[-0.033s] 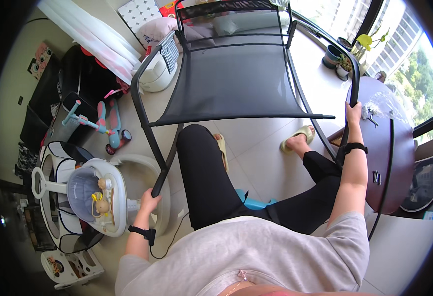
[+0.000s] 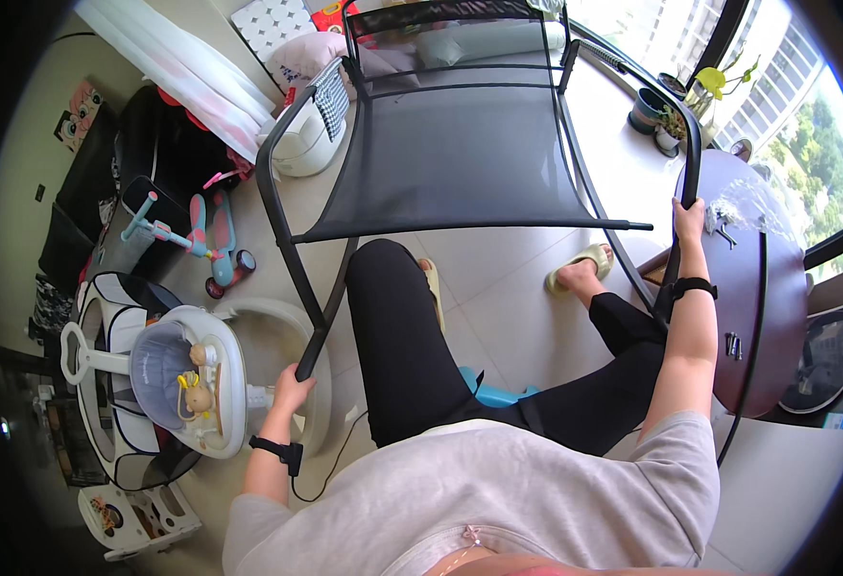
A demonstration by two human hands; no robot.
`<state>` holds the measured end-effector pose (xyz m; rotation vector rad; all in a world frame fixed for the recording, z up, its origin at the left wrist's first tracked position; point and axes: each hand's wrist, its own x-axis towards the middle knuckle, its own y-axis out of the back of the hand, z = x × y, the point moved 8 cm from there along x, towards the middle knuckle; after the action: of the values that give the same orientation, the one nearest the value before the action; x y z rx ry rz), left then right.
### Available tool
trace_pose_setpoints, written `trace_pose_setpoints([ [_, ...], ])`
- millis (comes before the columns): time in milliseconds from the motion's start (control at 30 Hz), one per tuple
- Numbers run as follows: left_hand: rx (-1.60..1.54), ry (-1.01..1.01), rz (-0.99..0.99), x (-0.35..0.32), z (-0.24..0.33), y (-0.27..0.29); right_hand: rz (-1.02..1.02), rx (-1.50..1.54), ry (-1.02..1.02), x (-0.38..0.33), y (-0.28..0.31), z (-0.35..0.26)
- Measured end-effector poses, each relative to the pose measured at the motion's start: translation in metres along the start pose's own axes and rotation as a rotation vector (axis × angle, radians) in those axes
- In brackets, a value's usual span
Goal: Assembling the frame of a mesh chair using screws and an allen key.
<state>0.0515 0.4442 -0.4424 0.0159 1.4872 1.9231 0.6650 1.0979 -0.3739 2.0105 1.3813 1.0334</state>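
Observation:
In front of me stands a black chair frame with a dark mesh seat and back (image 2: 460, 144). My left hand (image 2: 293, 392) is closed round the near end of its left tube (image 2: 312, 355). On the right side, my right hand (image 2: 689, 220) grips the upright part of the right tube (image 2: 692, 158). A front crossbar (image 2: 479, 228) edges the mesh, and its right end sticks out past the fabric. Both palms and some fingers are hidden from view.
At right is a dark round table (image 2: 728, 360) with clear plastic wrap (image 2: 752, 206) and small metal parts (image 2: 733, 346). A baby seat (image 2: 234, 403) and a child's scooter (image 2: 201, 235) stand at left. Potted plants (image 2: 647, 110) line the window. Something blue (image 2: 503, 395) lies beneath me.

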Motion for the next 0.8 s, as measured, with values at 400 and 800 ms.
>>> trace_pose_setpoints([
  [400, -0.045, -0.071, 0.071, 0.062, 0.038, 0.038, -0.099, 0.015, -0.022, 0.035, -0.019, -0.03],
  [800, -0.027, -0.107, 0.016, 0.197, 0.067, 0.072, -0.163, -0.109, -0.013, 0.086, -0.07, -0.068],
])
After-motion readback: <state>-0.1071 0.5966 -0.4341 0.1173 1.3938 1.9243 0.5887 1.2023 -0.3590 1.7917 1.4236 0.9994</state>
